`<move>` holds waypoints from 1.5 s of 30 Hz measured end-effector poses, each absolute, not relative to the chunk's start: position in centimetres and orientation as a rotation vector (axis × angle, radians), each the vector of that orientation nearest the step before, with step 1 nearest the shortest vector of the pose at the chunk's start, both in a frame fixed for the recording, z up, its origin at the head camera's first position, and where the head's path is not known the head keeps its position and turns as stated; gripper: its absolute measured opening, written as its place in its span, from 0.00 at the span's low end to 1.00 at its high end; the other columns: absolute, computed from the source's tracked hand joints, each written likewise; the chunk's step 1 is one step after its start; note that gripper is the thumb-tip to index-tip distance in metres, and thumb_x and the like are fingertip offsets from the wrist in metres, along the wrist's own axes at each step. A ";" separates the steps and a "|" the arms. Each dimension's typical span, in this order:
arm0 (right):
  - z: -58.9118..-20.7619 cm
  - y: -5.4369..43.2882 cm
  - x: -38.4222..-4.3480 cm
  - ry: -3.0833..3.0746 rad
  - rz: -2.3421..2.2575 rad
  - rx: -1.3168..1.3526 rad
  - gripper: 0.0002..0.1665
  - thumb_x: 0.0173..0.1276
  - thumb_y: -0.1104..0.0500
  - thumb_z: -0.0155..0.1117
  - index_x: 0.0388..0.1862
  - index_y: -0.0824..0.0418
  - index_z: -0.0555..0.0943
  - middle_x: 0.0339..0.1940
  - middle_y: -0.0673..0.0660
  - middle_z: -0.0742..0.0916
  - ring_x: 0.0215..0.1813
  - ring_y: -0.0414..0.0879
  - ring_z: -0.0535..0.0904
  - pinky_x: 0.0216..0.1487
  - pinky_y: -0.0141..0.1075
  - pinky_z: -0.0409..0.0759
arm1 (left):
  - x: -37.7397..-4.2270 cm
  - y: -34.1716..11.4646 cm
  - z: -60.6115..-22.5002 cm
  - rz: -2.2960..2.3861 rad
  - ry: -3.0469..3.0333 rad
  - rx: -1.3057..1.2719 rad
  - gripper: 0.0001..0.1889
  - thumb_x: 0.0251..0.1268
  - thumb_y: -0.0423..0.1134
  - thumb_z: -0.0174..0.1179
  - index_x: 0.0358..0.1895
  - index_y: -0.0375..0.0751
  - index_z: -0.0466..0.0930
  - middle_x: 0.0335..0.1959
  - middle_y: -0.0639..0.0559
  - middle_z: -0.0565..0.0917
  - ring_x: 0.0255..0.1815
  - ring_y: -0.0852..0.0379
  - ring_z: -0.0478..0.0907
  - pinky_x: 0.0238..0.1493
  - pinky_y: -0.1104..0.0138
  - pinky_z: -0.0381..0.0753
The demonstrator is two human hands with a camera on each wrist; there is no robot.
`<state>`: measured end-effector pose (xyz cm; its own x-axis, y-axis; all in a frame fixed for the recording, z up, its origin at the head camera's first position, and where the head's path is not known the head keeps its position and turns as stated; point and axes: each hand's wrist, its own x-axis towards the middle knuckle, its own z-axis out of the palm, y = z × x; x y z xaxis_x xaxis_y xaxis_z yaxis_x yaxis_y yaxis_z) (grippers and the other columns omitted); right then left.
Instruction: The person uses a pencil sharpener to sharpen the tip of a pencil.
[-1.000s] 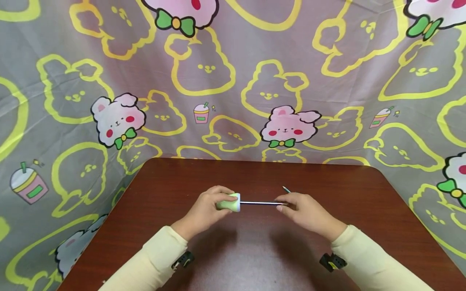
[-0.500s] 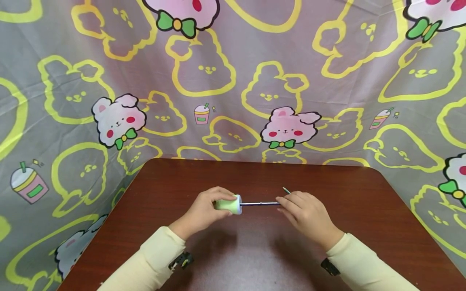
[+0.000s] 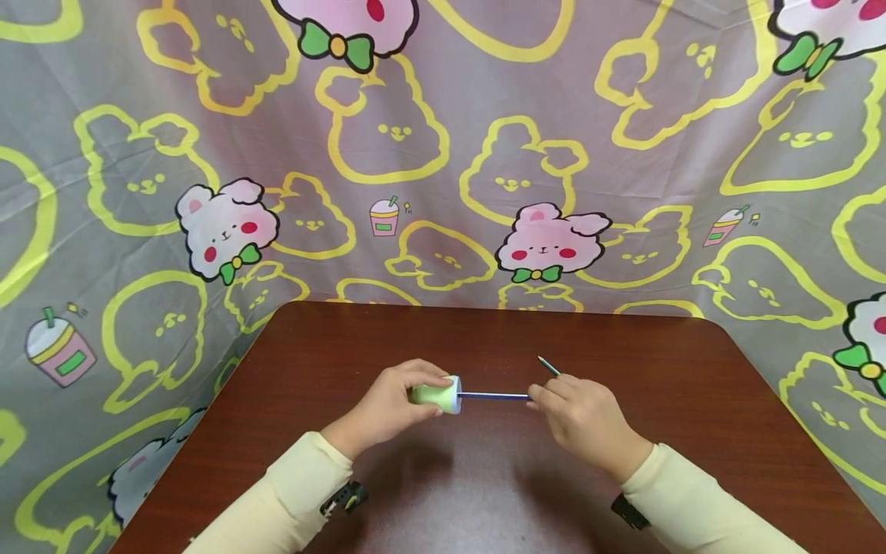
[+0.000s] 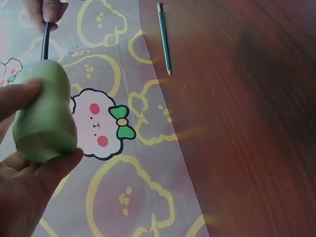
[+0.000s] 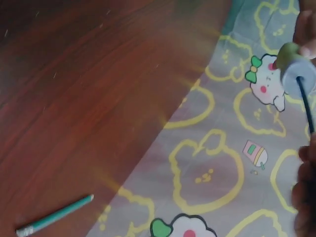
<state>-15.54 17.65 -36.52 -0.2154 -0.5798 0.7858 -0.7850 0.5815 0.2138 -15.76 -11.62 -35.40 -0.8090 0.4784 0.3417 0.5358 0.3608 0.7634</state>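
My left hand (image 3: 388, 400) holds a light green pencil sharpener (image 3: 434, 396) on its side, its pale end facing right. Thumb and fingers wrap its waisted body in the left wrist view, where the green sharpener (image 4: 47, 116) shows its rounded base. A dark blue pencil (image 3: 494, 396) runs straight into the hole in the pale end (image 5: 298, 79). At the pencil's other end, my right hand (image 3: 588, 415) pinches it with curled fingers. The pencil's tip is hidden inside the sharpener. Both hands are above the brown table.
A green pencil (image 4: 165, 42) lies on the brown table (image 3: 346, 338) beyond my right hand, its sharpened point toward the far left in the head view. Patterned grey cloth (image 3: 443, 192) hangs around the table's back and sides.
My right hand has turned over at the wrist and come slightly toward me with the pencil. The sharpener has lowered a little in the left hand. More of the green pencil shows.
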 end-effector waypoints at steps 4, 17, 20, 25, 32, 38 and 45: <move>-35.8 18.0 -15.0 -2.338 0.556 1.088 0.19 0.74 0.51 0.55 0.31 0.59 0.86 0.23 0.44 0.85 0.23 0.34 0.75 0.23 0.31 0.74 | -15.6 -11.4 -35.5 -1.259 -2.477 -1.030 0.17 0.48 0.24 0.71 0.46 0.34 0.86 0.47 0.45 0.83 0.49 0.49 0.79 0.43 0.69 0.81; -33.6 18.3 -15.7 -2.944 1.131 0.783 0.13 0.68 0.55 0.63 0.46 0.61 0.85 0.27 0.48 0.83 0.27 0.40 0.74 0.28 0.34 0.74 | -15.9 -11.0 -35.7 -1.087 -2.354 -1.046 0.17 0.44 0.24 0.73 0.42 0.36 0.88 0.46 0.46 0.83 0.48 0.49 0.78 0.43 0.69 0.81; -33.7 18.0 -15.5 -2.889 0.981 0.736 0.20 0.66 0.52 0.66 0.54 0.59 0.82 0.47 0.55 0.87 0.47 0.50 0.82 0.45 0.44 0.81 | -15.9 -11.0 -35.7 -1.168 -2.394 -1.004 0.17 0.45 0.23 0.72 0.44 0.35 0.87 0.46 0.46 0.82 0.48 0.48 0.79 0.42 0.70 0.82; -34.4 18.1 -15.6 -2.614 0.636 0.829 0.26 0.59 0.51 0.72 0.56 0.58 0.82 0.53 0.56 0.85 0.56 0.53 0.79 0.52 0.50 0.78 | -16.0 -11.2 -35.5 -1.240 -2.454 -0.964 0.18 0.46 0.24 0.72 0.45 0.34 0.86 0.47 0.46 0.82 0.48 0.48 0.80 0.42 0.69 0.81; -35.5 18.5 -16.8 -2.024 0.314 1.100 0.20 0.72 0.48 0.57 0.47 0.61 0.85 0.39 0.55 0.87 0.41 0.50 0.82 0.40 0.44 0.80 | -16.3 -11.6 -34.8 -1.358 -2.515 -0.898 0.18 0.48 0.26 0.72 0.47 0.35 0.86 0.48 0.48 0.82 0.49 0.49 0.79 0.43 0.69 0.80; -36.0 18.4 -17.1 -1.792 0.201 1.149 0.17 0.75 0.56 0.51 0.38 0.63 0.86 0.27 0.53 0.85 0.28 0.48 0.78 0.29 0.42 0.77 | -16.6 -11.9 -34.7 -1.440 -2.542 -0.913 0.18 0.50 0.27 0.71 0.48 0.37 0.85 0.48 0.48 0.82 0.49 0.50 0.79 0.44 0.69 0.79; -35.6 18.0 -16.9 -1.670 0.158 1.168 0.17 0.75 0.59 0.51 0.31 0.65 0.82 0.21 0.51 0.79 0.21 0.45 0.70 0.21 0.36 0.70 | -16.7 -12.0 -34.7 -1.468 -2.562 -0.950 0.18 0.50 0.27 0.70 0.48 0.37 0.85 0.47 0.48 0.83 0.50 0.50 0.79 0.44 0.68 0.78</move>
<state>-16.89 17.96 -35.63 0.0195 -0.6111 0.7913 -0.7487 0.5156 0.4166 -16.74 -12.04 -34.67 -0.8117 0.4868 0.3227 0.5246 0.3648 0.7693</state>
